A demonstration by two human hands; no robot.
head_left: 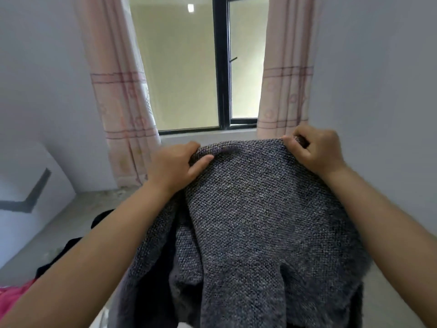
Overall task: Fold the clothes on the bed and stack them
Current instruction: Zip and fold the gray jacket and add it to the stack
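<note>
A dark grey knitted sweater (255, 209) hangs in the air in front of me, held up by its top edge. My left hand (173, 165) grips the left part of that edge, fingers curled over the knit and thumb on the front. My right hand (315, 151) pinches the right corner of the edge. The sweater's lower part droops in loose folds toward the bottom of the view and hides whatever lies under it.
A pink garment (14, 297) shows at the bottom left, with dark clothes (59, 259) behind my left forearm. Ahead is a black-framed window (222, 67) between pink curtains (123, 95), with a grey floor (78, 209) below.
</note>
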